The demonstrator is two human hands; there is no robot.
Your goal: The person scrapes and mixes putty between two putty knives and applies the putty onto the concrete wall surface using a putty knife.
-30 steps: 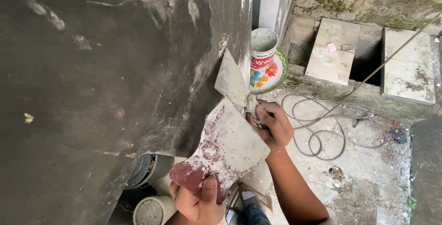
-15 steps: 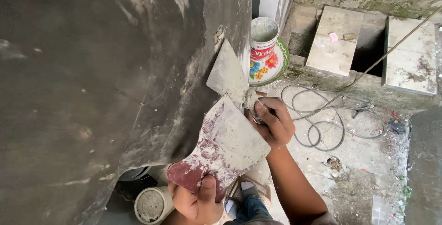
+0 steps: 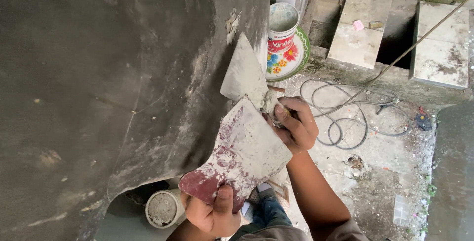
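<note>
Here, as seen from the head camera:

1. Left hand [image 3: 213,215]: low in the frame, fingers clenched on the red handle end of a wide scraper board [image 3: 240,156], thumb pressed on top. The board is smeared with pale filler and tilts up toward the right hand.
2. Right hand [image 3: 295,124]: fingers closed around the handle of a putty knife [image 3: 245,74]. Its grey blade points up and left, lying against or just beside the dark panel; I cannot tell which. The blade's base meets the board's upper edge.
3. Dark curved panel [image 3: 113,88]: fills the left side, with pale scuffs and filler spots.
4. Paint can [image 3: 282,29]: stands on a flowered plate [image 3: 297,59], beyond the knife.
5. Coiled cable [image 3: 345,112]: on the concrete ground, right of the right hand.
6. Small filler tub [image 3: 162,208]: just left of the left hand.
</note>
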